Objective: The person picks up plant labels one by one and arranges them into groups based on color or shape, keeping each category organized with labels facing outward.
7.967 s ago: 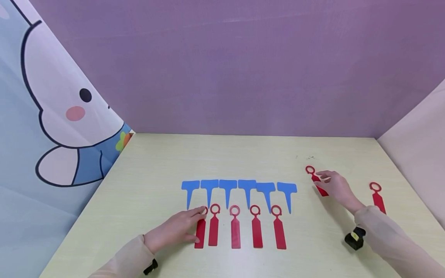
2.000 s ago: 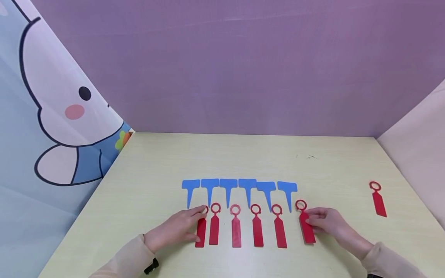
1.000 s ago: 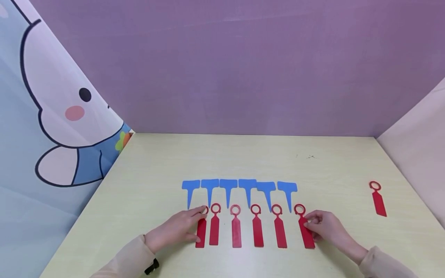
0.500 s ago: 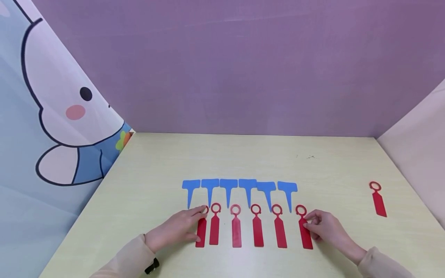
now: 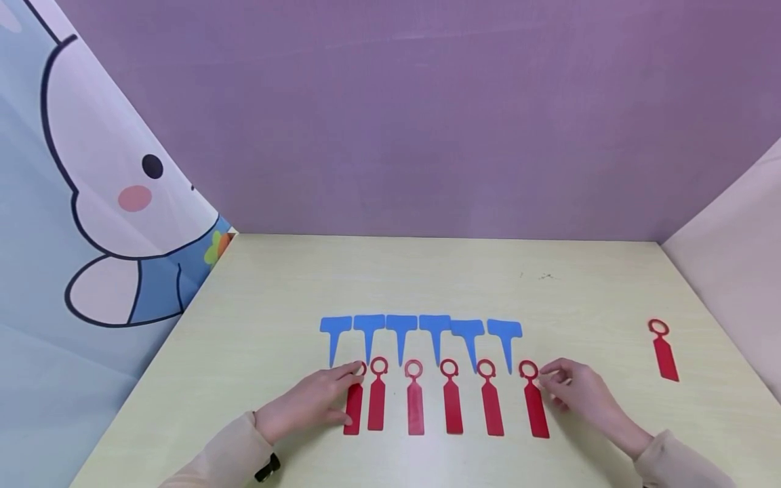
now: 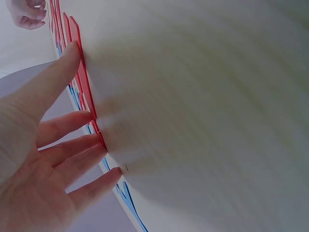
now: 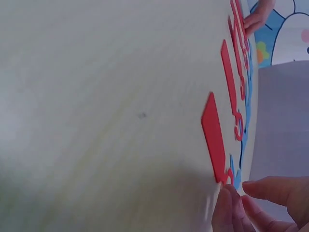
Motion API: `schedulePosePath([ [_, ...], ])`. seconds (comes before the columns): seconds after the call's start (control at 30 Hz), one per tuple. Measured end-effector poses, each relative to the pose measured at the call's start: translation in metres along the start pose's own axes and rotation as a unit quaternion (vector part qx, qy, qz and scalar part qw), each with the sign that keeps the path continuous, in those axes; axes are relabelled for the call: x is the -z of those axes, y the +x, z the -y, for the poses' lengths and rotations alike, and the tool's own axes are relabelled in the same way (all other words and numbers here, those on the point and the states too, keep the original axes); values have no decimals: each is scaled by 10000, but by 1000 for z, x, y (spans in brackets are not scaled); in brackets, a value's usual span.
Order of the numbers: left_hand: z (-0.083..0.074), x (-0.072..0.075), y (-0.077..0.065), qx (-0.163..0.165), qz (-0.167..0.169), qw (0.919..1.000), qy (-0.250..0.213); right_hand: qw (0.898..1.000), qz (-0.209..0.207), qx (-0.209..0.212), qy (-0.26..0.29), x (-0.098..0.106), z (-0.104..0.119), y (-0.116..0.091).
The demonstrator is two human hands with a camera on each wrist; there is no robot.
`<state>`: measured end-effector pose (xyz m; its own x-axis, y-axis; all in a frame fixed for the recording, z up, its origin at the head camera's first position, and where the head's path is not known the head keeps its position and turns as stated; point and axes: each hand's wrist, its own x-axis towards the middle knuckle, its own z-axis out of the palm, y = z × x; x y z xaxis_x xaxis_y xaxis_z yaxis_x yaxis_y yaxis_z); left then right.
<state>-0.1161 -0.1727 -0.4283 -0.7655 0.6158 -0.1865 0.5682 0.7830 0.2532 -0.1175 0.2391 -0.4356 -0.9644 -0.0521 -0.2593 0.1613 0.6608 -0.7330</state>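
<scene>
Several red plastic tags with ring ends lie in a row on the table, rings pointing away. My left hand (image 5: 314, 401) rests on the leftmost red tag (image 5: 353, 410), fingers extended over its ring and thumb near its lower end. In the left wrist view its fingertips (image 6: 77, 53) touch that tag along the edge. My right hand (image 5: 582, 393) is at the ring of the rightmost red tag (image 5: 535, 413), thumb and index finger apart with nothing pinched between them. That tag lies flat, tilted slightly. Just beyond the red row, several blue T-shaped plant labels (image 5: 400, 324) lie side by side.
One more red tag (image 5: 666, 359) lies apart at the right side of the table (image 5: 305, 271). A purple wall (image 5: 427, 135) closes off the back, with a cartoon-printed cloth (image 5: 122, 237) on the left and a pale wall (image 5: 744, 257) on the right.
My right hand brought a red tag from the back right to the row's right end, laid it flat, straightened it and let go, then slid up toward its ring. The left hand stayed put.
</scene>
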Motion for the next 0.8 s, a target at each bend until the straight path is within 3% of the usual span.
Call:
schedulePosePath([
  [0.33, 0, 0, -2, -70, -51, 9999, 57, 9989, 23, 432, 168, 21, -1, 6],
  [0.8, 1, -2, -1, -87, -68, 9999, 88, 9965, -384, 558, -481, 54, -25, 19],
])
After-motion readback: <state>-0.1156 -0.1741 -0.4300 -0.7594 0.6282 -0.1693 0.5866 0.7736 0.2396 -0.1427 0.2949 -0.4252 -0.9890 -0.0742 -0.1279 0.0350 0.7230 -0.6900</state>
